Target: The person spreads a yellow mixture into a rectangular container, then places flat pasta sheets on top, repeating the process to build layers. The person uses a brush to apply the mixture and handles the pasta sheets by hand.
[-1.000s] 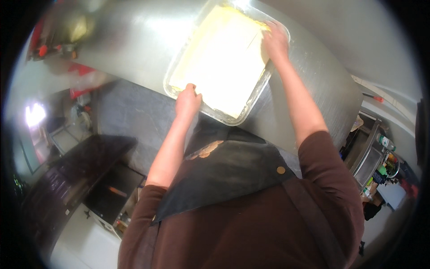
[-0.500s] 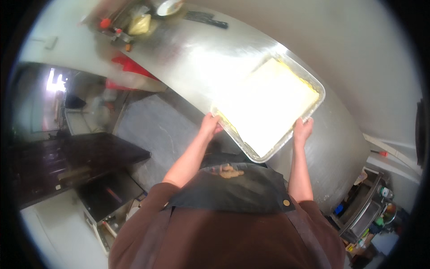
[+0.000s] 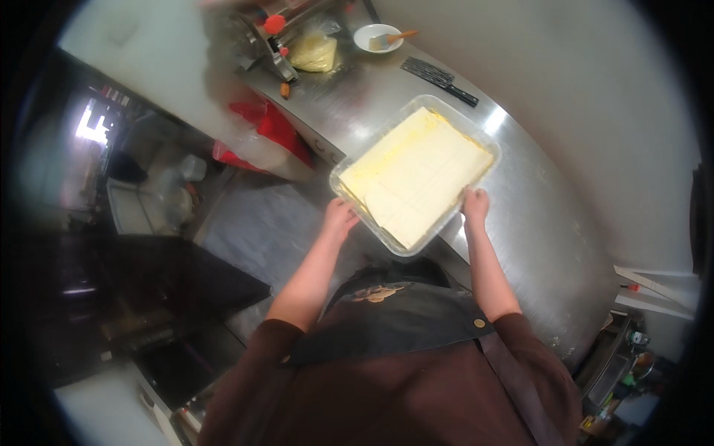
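Observation:
A rectangular metal baking tray (image 3: 497,154) is held tilted over the front edge of the steel counter. In it lies a flat, pale yellow sheet (image 3: 416,175), perhaps dough or pastry, with faint straight lines and deeper yellow along its edges. My left hand (image 3: 341,217) grips the tray's near left corner; its fingers go partly under the rim. At the right side, my right hand (image 3: 476,207) is closed on the rim with its thumb side up. Whether the tray's far end touches the counter, I cannot tell.
On the steel counter (image 3: 543,245) lie a dark, broad-bladed knife (image 3: 440,80), a white bowl (image 3: 362,39) with a brush (image 3: 394,37), and a yellow lump in plastic (image 3: 314,52). A machine with red knobs (image 3: 275,24) stands far left. Below it is a red bag (image 3: 271,130).
The tray and both hands have shifted left in the picture as the view swung right relative to the room. Glare on the sheet has faded, so its lines show. Both hands keep their hold.

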The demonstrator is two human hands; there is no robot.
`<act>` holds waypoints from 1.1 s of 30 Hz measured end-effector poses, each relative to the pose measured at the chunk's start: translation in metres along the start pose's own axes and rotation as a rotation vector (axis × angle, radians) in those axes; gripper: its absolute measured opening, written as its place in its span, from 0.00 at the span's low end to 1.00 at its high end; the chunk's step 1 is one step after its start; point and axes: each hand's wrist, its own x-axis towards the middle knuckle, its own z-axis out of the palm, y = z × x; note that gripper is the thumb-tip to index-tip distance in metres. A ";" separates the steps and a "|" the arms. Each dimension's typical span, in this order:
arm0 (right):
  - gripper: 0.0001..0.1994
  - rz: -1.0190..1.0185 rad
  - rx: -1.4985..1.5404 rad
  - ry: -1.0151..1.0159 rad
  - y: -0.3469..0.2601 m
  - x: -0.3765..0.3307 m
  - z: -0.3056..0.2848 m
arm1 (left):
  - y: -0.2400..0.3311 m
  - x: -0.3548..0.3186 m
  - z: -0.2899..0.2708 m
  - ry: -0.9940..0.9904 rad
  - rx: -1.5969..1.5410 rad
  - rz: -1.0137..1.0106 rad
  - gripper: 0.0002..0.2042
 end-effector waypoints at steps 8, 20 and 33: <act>0.09 0.148 0.144 -0.138 -0.022 0.043 0.182 | 0.107 0.074 -0.062 0.050 -0.099 0.073 0.22; 0.14 -0.801 -0.272 -0.338 -0.223 0.143 0.396 | 0.228 0.158 -0.099 -0.151 -0.072 -0.076 0.25; 0.09 -0.741 -0.879 -0.494 -0.260 0.259 0.620 | 0.259 0.145 -0.211 0.024 0.074 -0.258 0.22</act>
